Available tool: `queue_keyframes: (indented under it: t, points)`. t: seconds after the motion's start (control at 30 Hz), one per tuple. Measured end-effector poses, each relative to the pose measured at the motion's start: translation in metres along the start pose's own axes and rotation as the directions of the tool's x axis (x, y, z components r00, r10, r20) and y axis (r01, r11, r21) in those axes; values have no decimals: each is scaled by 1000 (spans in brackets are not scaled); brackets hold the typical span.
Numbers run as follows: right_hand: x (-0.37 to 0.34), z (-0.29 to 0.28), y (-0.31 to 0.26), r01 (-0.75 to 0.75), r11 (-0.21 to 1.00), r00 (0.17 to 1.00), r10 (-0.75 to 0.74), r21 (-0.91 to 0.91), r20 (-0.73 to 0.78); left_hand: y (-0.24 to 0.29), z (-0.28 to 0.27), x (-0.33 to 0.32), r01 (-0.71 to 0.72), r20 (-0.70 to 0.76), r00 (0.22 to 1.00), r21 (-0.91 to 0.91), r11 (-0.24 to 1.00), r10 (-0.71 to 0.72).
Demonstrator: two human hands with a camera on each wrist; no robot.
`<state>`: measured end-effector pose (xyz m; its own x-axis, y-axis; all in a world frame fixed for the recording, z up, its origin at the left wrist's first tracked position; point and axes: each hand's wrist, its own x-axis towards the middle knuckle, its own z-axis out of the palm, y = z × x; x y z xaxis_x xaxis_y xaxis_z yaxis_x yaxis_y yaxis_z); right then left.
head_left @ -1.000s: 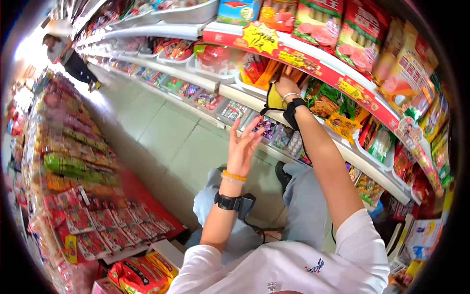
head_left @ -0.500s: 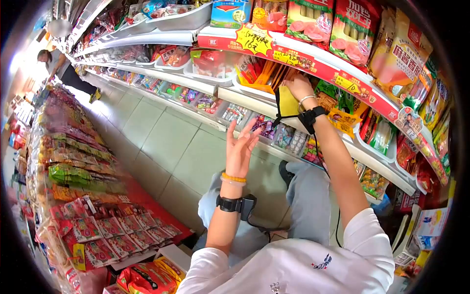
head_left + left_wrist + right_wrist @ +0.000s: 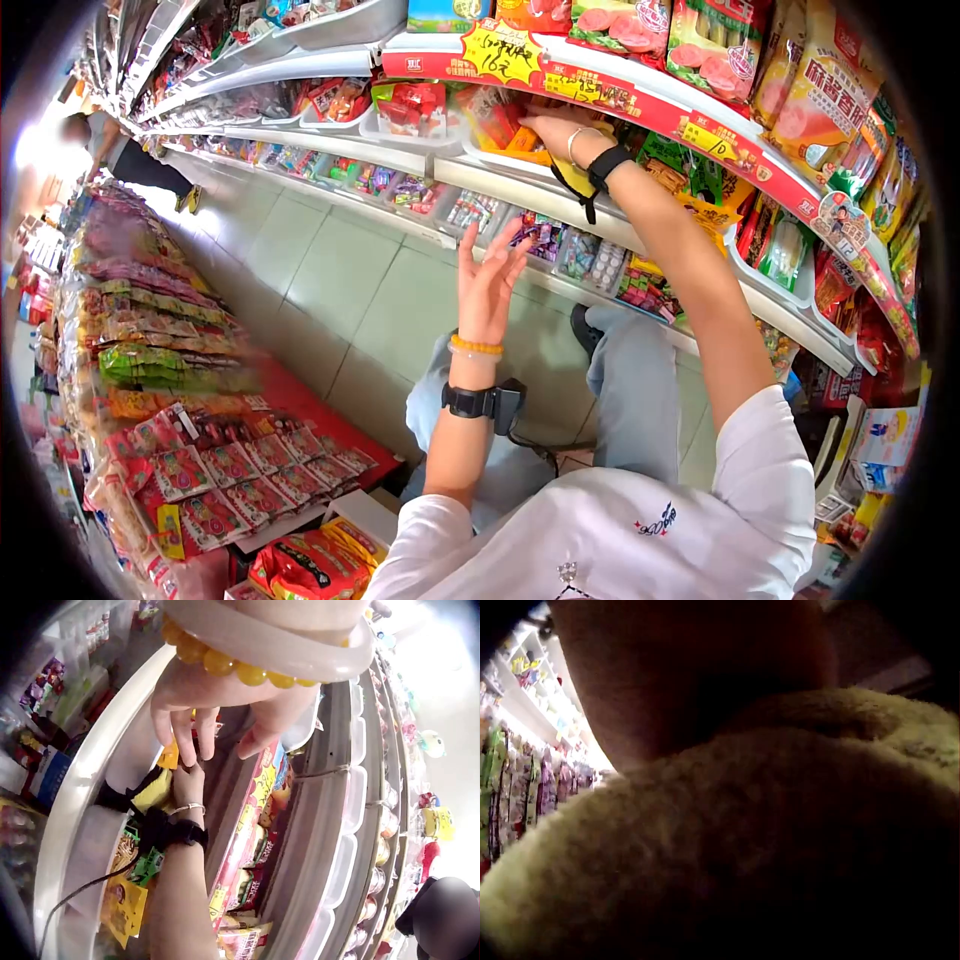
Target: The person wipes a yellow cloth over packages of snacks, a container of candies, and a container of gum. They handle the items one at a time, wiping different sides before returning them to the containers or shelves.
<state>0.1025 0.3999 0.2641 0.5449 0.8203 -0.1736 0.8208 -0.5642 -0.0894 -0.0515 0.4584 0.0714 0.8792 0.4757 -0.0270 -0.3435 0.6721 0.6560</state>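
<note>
My right hand (image 3: 560, 135) reaches into a white bin (image 3: 500, 160) on the middle shelf, under the red price strip. It holds a fuzzy yellow cloth (image 3: 574, 180) with black edging, which hangs below the palm. The fingertips are right at some orange packets (image 3: 522, 140) in that bin and are partly hidden. Fuzzy folds of the cloth (image 3: 667, 832) fill the dark right wrist view. My left hand (image 3: 487, 285) is raised over the aisle, fingers spread and holding nothing. In the left wrist view, the left hand (image 3: 225, 712) overlaps the right forearm (image 3: 180, 900).
Large sausage bags (image 3: 718, 55) stand on the shelf above. Clear bins of small sweets (image 3: 540, 237) line the lower shelf. To the left, a sloping display of packets (image 3: 230, 470) borders the tiled aisle (image 3: 350, 270). A person (image 3: 125, 160) stands at the far end.
My right hand has moved left along the bin, from the brown sticks to the orange packets, with the cloth. The left hand stays raised. The far person has leaned toward the left display.
</note>
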Motion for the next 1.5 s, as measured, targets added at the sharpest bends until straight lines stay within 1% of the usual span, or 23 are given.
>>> queue_keyframes:
  t: [0.07,0.2,0.27,0.3,0.4,0.47,0.53,0.57,0.63,0.7,0.8,0.83,0.87,0.97,1.07,1.1,1.23,1.3,1.37,1.4,1.43,1.47,1.5]
  points:
    - [-4,-1,1,-8,994,998,1,112,59,1,0,0,-3,1,1000,-2,1000,3]
    - [81,90,79,-102,976,994,107,193,-15,1,0,-1,0,-4,1000,10,1000,0]
    - [100,123,104,-91,994,991,96,62,-89,-1,-1,0,3,1,1000,11,1000,-3]
    - [98,132,106,-74,980,982,38,-186,-186,-1,-1,0,3,3,1000,12,1000,-4]
    - [95,147,109,-50,983,954,-6,-179,-300,-1,5,1,-2,14,1000,56,998,1]
    - [85,149,110,-119,993,918,103,-17,-383,-2,10,7,-106,52,994,216,971,97]
    - [52,130,97,-213,957,854,280,197,-438,-1,18,21,-223,107,975,357,907,197]
    - [52,140,107,-151,937,755,314,314,-575,3,24,31,-286,141,958,419,862,249]
    - [54,152,126,-209,901,762,394,381,-514,11,37,58,-381,225,924,599,704,309]
    - [57,159,137,-267,863,765,460,428,-451,16,49,96,-432,320,896,785,444,307]
    - [68,170,144,-270,822,721,517,501,-461,-9,45,167,-657,648,655,743,-131,389]
    - [70,168,146,-256,855,763,465,451,-450,-19,42,190,-663,713,590,696,-276,379]
    - [73,170,147,-255,840,765,478,479,-432,-28,40,205,-656,743,568,669,-350,355]
    - [83,174,149,-251,786,768,517,564,-379,-50,34,237,-581,713,640,692,-428,286]
    - [84,169,147,-250,788,767,516,563,-382,-63,30,252,-528,677,691,713,-462,254]
    - [92,176,153,-174,792,759,486,585,-432,-66,29,256,-518,668,702,717,-466,247]
    - [122,204,181,-56,864,753,366,500,-547,-65,28,273,-506,654,724,720,-475,220]
    - [120,238,186,2,821,790,349,572,-504,-70,23,279,-517,659,721,718,-465,216]
    - [134,211,186,-40,803,773,402,594,-491,-71,29,280,-507,645,719,742,-439,259]
    - [132,203,178,-143,785,761,476,603,-440,-69,32,270,-474,586,771,789,-390,249]
    - [127,204,179,-128,802,762,456,583,-460,-66,38,257,-433,523,819,833,-344,237]
    - [126,206,176,-108,828,705,454,550,-544,-62,44,249,-374,484,845,838,-397,226]
    - [125,201,173,-181,821,726,483,542,-490,-62,43,253,-378,475,866,826,-417,156]
